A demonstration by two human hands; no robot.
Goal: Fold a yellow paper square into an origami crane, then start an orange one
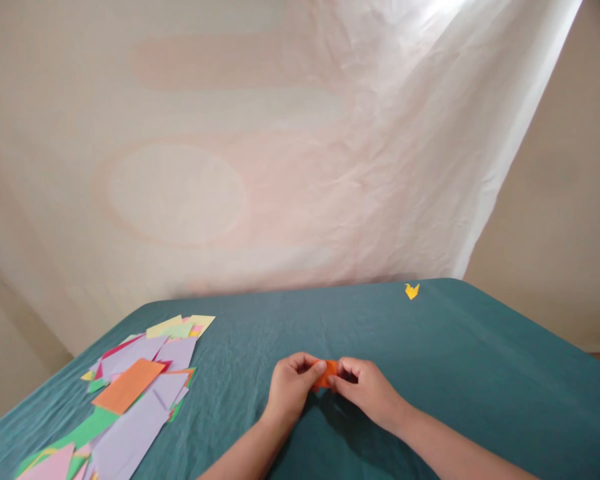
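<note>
A small folded orange paper (327, 373) is held just above the teal tablecloth (455, 360), pinched from both sides. My left hand (293, 387) grips its left end with thumb and fingers closed. My right hand (363, 387) grips its right end the same way. Most of the paper is hidden between the fingertips.
A loose pile of coloured paper sheets (130, 393), lilac, orange, green, yellow and pink, lies at the left of the table. A small folded yellow paper figure (412, 291) sits near the far right edge. A creased white cloth backdrop (280, 147) hangs behind the table.
</note>
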